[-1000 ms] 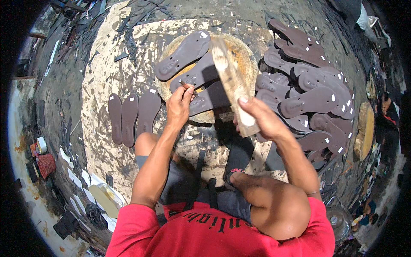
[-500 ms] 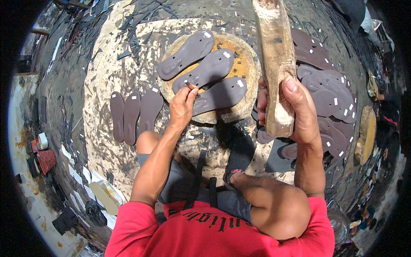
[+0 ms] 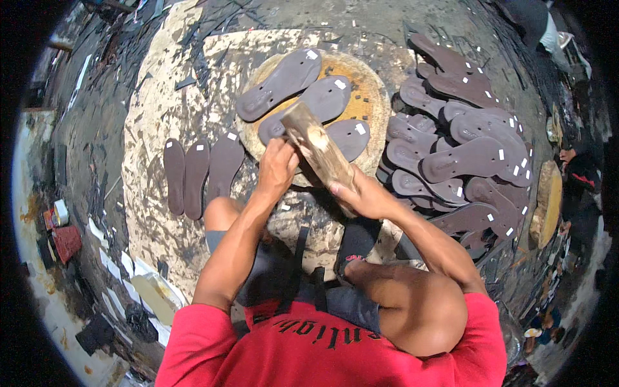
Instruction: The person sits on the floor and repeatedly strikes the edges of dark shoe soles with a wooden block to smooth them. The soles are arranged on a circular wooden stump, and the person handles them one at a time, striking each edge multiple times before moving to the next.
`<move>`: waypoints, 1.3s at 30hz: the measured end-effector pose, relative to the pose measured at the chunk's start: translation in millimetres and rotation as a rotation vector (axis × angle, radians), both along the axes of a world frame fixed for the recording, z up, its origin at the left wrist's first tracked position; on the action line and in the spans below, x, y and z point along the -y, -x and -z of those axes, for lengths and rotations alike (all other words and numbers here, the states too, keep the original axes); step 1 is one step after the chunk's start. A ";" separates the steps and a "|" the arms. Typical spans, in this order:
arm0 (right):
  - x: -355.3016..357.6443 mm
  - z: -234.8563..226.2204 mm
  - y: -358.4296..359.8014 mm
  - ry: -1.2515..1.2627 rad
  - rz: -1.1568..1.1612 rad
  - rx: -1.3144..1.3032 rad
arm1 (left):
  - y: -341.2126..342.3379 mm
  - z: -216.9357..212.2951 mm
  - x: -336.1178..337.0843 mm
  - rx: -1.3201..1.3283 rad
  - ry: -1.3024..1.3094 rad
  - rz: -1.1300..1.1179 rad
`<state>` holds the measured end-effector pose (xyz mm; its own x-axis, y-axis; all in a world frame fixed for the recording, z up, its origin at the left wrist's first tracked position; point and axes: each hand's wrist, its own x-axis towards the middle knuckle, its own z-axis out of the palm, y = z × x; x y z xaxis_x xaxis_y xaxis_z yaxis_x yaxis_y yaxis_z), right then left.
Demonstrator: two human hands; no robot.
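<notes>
Striking: the step in hand appears to be a blow with the pale, worn wooden club (image 3: 317,149), whose head lies over the sole stack on the block.
Club position: centre of the view, slanted from the right hand at its 5 o'clock end up to the blunt head at 11 o'clock.
Right hand (image 3: 361,193): fingers wrapped and closed about the club's lower shaft.
Left hand (image 3: 277,169): curled near the club head, at the block's 7 o'clock edge; whatever it pinches is hidden, so I cannot tell.
Work piece: three dark brown rubber sandal soles (image 3: 309,103) with small white tags, lying fanned on the block.
Support: round, rust-stained wooden chopping block (image 3: 371,97), soles touching its top.
Finished or waiting stock: heap of like brown soles (image 3: 464,155) at 3 o'clock of the block, near it.
Second lot: row of three brown soles (image 3: 196,171) at 9 o'clock, laid side by side on the pale, flaking concrete floor (image 3: 155,116).
Litter: dark offcuts scattered at 12 o'clock.
Next move, judged: a square hit calls for the left fingers kept off the club's path and the stack held aligned.
Risk, judged: a glancing blow could shift the soles.
</notes>
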<state>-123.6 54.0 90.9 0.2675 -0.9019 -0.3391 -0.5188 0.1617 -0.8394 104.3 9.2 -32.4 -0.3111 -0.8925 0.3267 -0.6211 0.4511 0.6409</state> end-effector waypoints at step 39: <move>-76.4 94.8 46.7 -0.321 0.104 0.226 | 8.4 -58.0 -47.3 -0.258 -0.496 -0.156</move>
<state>-170.2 130.4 -3.8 0.2807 -0.7862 -0.5506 -0.2941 0.4756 -0.8291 95.9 56.5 25.6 -0.1298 -0.9870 -0.0945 -0.4516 -0.0260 0.8918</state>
